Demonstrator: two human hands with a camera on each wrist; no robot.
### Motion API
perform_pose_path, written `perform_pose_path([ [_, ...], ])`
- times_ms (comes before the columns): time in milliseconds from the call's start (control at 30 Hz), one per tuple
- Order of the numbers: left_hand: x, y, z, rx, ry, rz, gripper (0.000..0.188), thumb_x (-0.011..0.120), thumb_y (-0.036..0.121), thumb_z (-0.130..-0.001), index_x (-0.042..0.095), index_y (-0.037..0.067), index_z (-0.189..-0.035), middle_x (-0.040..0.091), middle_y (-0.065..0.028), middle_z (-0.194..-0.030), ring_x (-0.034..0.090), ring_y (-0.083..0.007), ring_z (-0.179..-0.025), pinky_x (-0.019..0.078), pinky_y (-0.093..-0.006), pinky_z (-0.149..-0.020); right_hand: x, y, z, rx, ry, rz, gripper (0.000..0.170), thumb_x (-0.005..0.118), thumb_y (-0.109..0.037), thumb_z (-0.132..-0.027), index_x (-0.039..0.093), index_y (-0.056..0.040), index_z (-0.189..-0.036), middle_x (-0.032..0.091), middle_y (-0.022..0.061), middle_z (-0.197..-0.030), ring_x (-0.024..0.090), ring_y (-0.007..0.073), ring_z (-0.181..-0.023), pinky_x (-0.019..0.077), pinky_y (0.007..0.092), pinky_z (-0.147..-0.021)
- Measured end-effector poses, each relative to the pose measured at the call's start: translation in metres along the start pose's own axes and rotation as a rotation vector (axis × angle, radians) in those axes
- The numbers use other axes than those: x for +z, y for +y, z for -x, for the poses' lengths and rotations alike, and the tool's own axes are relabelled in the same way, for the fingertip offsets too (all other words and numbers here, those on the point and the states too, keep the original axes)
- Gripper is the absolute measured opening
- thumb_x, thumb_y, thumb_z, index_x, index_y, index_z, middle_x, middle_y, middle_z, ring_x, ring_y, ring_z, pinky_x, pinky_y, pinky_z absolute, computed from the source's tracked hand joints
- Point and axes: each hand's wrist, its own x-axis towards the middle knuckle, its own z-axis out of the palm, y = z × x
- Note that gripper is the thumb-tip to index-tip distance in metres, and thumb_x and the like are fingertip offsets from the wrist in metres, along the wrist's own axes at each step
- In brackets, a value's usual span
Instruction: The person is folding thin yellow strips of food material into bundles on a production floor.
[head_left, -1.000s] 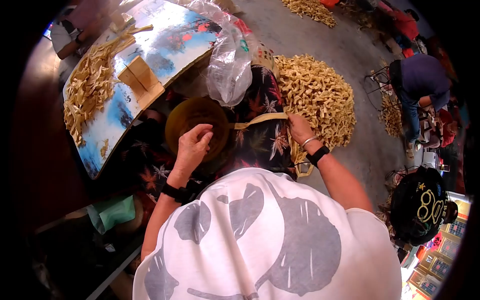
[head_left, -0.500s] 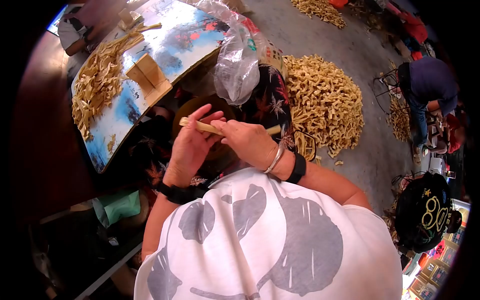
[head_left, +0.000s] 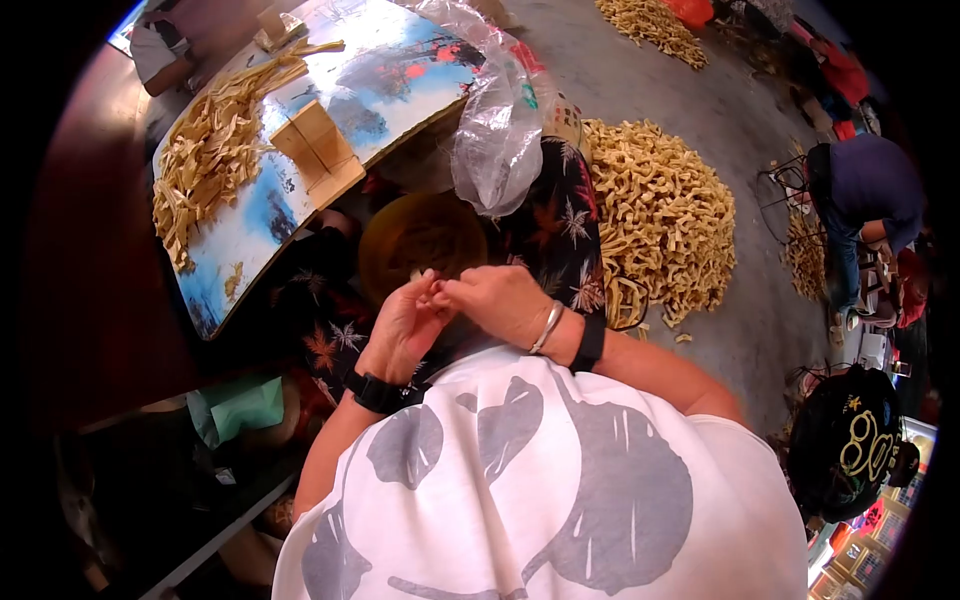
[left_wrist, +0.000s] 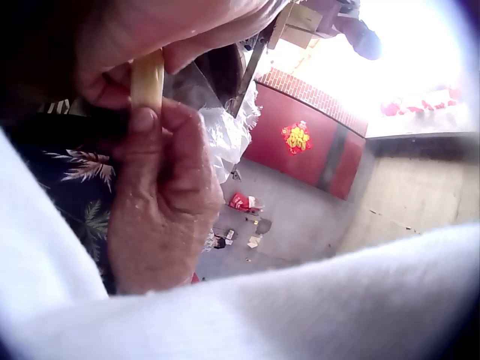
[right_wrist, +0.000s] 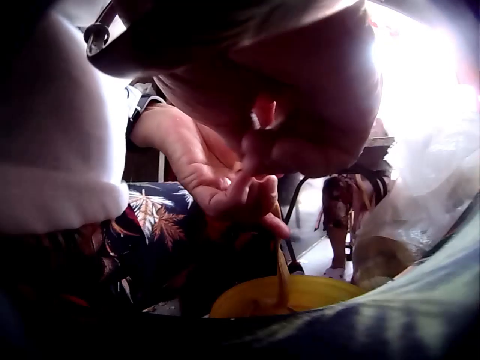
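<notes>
Both hands meet over a yellow basin [head_left: 400,240] at the lap. The right hand [head_left: 512,305], with a silver bangle, pinches a flat yellowish strip [left_wrist: 148,79], its thumb lying along the lower end in the left wrist view. At the strip's upper end, the fingers of the left hand [head_left: 405,325] are curled round it. From the head, the hands hide nearly all of the strip. In the right wrist view a narrow strip end [right_wrist: 283,274] hangs below the left hand [right_wrist: 199,169] into the basin.
On the painted table [head_left: 365,60] to the left lie a heap of loose strips [head_left: 215,150] and a wooden block stand [head_left: 318,155]. A clear plastic bag [head_left: 497,150] drapes beside the basin. A large pile of knotted yellowish pieces [head_left: 665,215] lies right. Another person [head_left: 875,190] bends over farther right.
The right hand has come in from the right with the strip and joined the left hand over the basin. The strip, stretched out earlier, is now mostly inside the fingers.
</notes>
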Motion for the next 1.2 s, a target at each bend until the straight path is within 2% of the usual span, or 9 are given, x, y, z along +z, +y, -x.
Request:
perform_pose_path([
  [100,0.004,0.008,0.01,0.121,0.278,-0.057,0.01,0.058,0.005,-0.093,0.061,-0.002,-0.1,0.055,-0.004,-0.079,0.045,-0.0108,-0.059,0.0407,-0.0234,-0.056,-0.007,-0.016,0.009,0.064,-0.296,-0.298,0.032,0.064,-0.032,-0.089,0.062,-0.0101,-0.112,0.067,0.0158,-0.092,0.065,0.0363,-0.086,0.0512,0.0454,-0.074],
  [200,-0.007,0.021,0.013,0.166,0.333,-0.067,0.008,0.056,0.002,-0.092,0.058,-0.001,-0.099,0.052,-0.0051,-0.078,0.034,-0.0086,-0.052,0.0319,-0.0224,-0.046,-0.024,0.036,0.029,-0.322,-0.478,-0.023,0.029,0.069,-0.033,-0.083,0.068,-0.0184,-0.108,0.067,0.0031,-0.099,0.058,0.0237,-0.113,0.0387,0.0523,-0.102],
  [267,-0.021,0.024,0.013,0.171,0.376,-0.05,0.009,0.055,0.002,-0.091,0.058,0.002,-0.1,0.055,-0.0079,-0.081,0.035,-0.0098,-0.052,0.0323,-0.0236,-0.046,-0.081,0.121,0.011,-0.196,0.028,0.439,0.024,0.067,-0.033,-0.081,0.071,-0.0212,-0.101,0.065,0.003,-0.118,0.056,0.0212,-0.118,0.0359,0.0511,-0.104],
  [333,-0.025,0.022,0.012,0.17,0.421,-0.026,0.01,0.052,0.005,-0.093,0.057,0.001,-0.101,0.055,-0.01,-0.083,0.033,-0.0101,-0.052,0.0308,-0.0236,-0.045,-0.136,0.211,0.009,0.728,0.15,0.785,0.036,0.062,-0.032,-0.088,0.064,-0.0155,-0.12,0.052,0.0161,-0.136,0.047,0.0343,-0.127,0.0396,0.049,-0.101],
  [400,-0.013,0.025,0.014,0.185,0.442,-0.013,0.012,0.051,0.007,-0.094,0.056,0.0,-0.102,0.055,-0.0104,-0.083,0.032,-0.0103,-0.052,0.0303,-0.0236,-0.046,-0.146,0.255,0.028,0.607,0.601,0.761,0.041,0.057,-0.033,-0.095,0.057,-0.0122,-0.131,0.046,0.0214,-0.14,0.044,0.0386,-0.129,0.0365,0.0489,-0.105],
  [667,0.007,0.04,0.002,0.187,0.293,0.12,0.016,0.05,0.006,-0.095,0.055,-0.006,-0.105,0.054,-0.0115,-0.083,0.033,-0.0097,-0.052,0.0308,-0.0224,-0.045,-0.027,0.099,0.073,0.451,0.414,-0.078,0.047,0.056,-0.018,-0.095,0.048,-0.0076,-0.139,0.039,0.025,-0.146,0.038,0.0419,-0.134,0.0318,0.0443,-0.112],
  [733,0.011,0.044,-0.001,0.145,0.263,0.195,0.017,0.047,0.006,-0.096,0.052,-0.006,-0.106,0.053,-0.0125,-0.085,0.033,-0.0102,-0.051,0.0315,-0.0226,-0.046,-0.034,0.134,0.077,0.679,0.463,0.341,0.037,0.056,-0.014,-0.095,0.055,-0.0072,-0.131,0.043,0.0237,-0.142,0.043,0.0421,-0.128,0.0354,0.045,-0.108],
  [900,0.031,0.044,-0.004,0.149,0.216,0.27,0.017,0.042,0.008,-0.098,0.051,-0.004,-0.105,0.053,-0.0117,-0.083,0.034,-0.0103,-0.051,0.034,-0.0212,-0.045,-0.053,0.027,0.0,-0.059,0.292,-0.079,0.044,0.071,-0.006,-0.079,0.062,-0.0109,-0.122,0.061,0.0086,-0.096,0.057,0.0304,-0.089,0.0454,0.039,-0.081],
  [1200,-0.002,0.014,-0.017,0.148,0.133,-0.009,0.025,0.05,0.024,-0.1,0.062,0.001,-0.099,0.066,-0.0095,-0.091,0.064,-0.0209,-0.079,0.0541,-0.0311,-0.07,0.005,-0.016,-0.048,-0.347,0.274,-0.239,0.016,0.071,-0.011,-0.078,0.066,-0.0066,-0.093,0.062,0.0084,-0.087,0.06,0.0285,-0.078,0.0494,0.0369,-0.072],
])
